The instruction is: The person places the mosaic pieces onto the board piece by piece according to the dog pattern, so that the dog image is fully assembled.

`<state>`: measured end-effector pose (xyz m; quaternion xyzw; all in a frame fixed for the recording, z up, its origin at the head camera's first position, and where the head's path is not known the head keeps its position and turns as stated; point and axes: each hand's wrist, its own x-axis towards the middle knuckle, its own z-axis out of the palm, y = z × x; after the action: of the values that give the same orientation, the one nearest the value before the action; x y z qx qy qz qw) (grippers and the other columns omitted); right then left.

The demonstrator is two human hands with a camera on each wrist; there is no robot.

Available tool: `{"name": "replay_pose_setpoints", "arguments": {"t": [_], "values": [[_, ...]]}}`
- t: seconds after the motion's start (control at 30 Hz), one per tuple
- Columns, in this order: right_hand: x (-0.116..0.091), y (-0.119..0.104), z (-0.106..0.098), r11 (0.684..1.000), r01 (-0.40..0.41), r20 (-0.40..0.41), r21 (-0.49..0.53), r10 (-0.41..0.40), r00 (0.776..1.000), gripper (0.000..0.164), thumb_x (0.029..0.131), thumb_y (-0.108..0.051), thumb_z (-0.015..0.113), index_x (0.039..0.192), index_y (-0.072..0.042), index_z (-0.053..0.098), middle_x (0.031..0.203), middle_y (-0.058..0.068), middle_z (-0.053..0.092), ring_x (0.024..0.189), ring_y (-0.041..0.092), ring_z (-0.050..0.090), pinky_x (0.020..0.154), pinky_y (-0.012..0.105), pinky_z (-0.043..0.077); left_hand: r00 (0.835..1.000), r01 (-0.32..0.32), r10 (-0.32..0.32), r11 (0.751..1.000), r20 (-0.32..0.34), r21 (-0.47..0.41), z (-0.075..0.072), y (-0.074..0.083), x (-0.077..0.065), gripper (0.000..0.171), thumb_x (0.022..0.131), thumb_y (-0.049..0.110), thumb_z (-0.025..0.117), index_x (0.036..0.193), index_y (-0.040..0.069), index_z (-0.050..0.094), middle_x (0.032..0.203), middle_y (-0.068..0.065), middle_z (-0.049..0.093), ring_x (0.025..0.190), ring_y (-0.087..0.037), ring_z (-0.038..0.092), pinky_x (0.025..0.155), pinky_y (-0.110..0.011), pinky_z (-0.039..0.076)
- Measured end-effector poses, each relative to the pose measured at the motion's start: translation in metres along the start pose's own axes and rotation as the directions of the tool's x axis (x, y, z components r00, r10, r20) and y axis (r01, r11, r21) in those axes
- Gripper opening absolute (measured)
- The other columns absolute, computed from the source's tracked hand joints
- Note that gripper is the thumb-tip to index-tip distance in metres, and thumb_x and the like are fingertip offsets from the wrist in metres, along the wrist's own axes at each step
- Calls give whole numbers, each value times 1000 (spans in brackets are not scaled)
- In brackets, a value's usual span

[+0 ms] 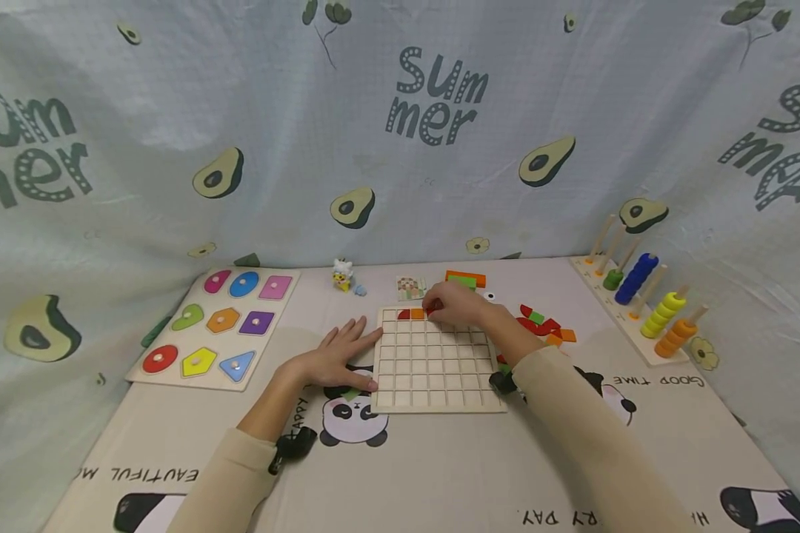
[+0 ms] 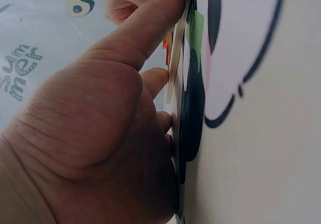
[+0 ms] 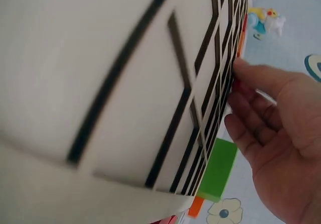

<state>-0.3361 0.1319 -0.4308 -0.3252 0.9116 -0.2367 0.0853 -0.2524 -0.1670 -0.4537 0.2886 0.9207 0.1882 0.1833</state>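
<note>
Fingers of the right hand [image 1: 458, 305] are pinching a small red piece [image 1: 430, 310] at the far row of the wooden grid board [image 1: 440, 409]. From my end the right wrist view shows a sliver of red between thumb and fingers; the piece's full outline is hidden from me. In that same row, to the left, I can see a red curved-edge tile [image 1: 404, 314] beside an orange square tile [image 1: 417, 314].

I have the left hand [image 1: 342, 357] released and spread, its thumb and forefinger touching the board's left edge, the other fingers stretched out over the panda-print tablecloth [image 1: 453, 474].

Loose red, green and orange pieces [image 1: 552, 326] lie right of the board, near the right forearm. Just past the far edge I make out a picture card [image 1: 410, 288] and a green block [image 1: 463, 281] beside an orange block [image 1: 473, 277]. A knobbed shape puzzle [image 1: 223, 318] lies well to the left, with a small figurine [image 1: 343, 275] between it and the card. A bead-and-peg counting board [image 1: 630, 326] stands far right.
</note>
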Motion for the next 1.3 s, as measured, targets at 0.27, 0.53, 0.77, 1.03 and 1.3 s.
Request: {"name": "replay_pose_setpoints", "arguments": {"t": [0.27,0.53,0.77,1.03,1.3], "values": [[3,-5,3,999,-33,-4,-43,33,999,14,88,-12,71,101,-10,76,102,0,69,91,15,62,78,31,54,1000,-4,4,1000,-9,-21,1,0,0,103,75,67,67,155,29,15,161,-10,-4,147,-31,-10,117,-54,-5],[1,-2,4,999,16,8,-51,-16,1000,17,88,-9,69,104,-9,76,102,2,68,93,16,62,76,30,54,1000,2,-3,1000,-9,-21,1,2,-3,102,76,66,67,155,29,15,161,-10,-4,147,-31,-10,117,-53,-5],[-29,1,-17,1000,-1,-8,25,2,1000,32,95,-11,60,127,-5,63,124,10,61,111,23,58,91,39,51,1000,0,0,1000,-4,-8,2,0,-1,102,76,67,66,155,29,13,161,-9,-4,147,-30,-10,117,-52,-5],[-96,35,-57,980,-172,-239,99,191,952,38,94,-18,63,130,-9,59,126,13,60,107,27,57,91,47,50,1000,4,-4,1000,3,1,0,-2,-1,103,75,67,66,155,29,13,161,-10,-4,147,-31,-10,117,-52,-5],[-125,88,-47,900,-410,-196,146,433,880,36,96,-19,59,129,-7,60,118,15,60,94,28,54,79,39,53,1000,1,-1,1000,12,-3,0,2,1,104,75,67,66,155,29,12,161,-10,-4,147,-30,-10,117,-52,-4]]}}
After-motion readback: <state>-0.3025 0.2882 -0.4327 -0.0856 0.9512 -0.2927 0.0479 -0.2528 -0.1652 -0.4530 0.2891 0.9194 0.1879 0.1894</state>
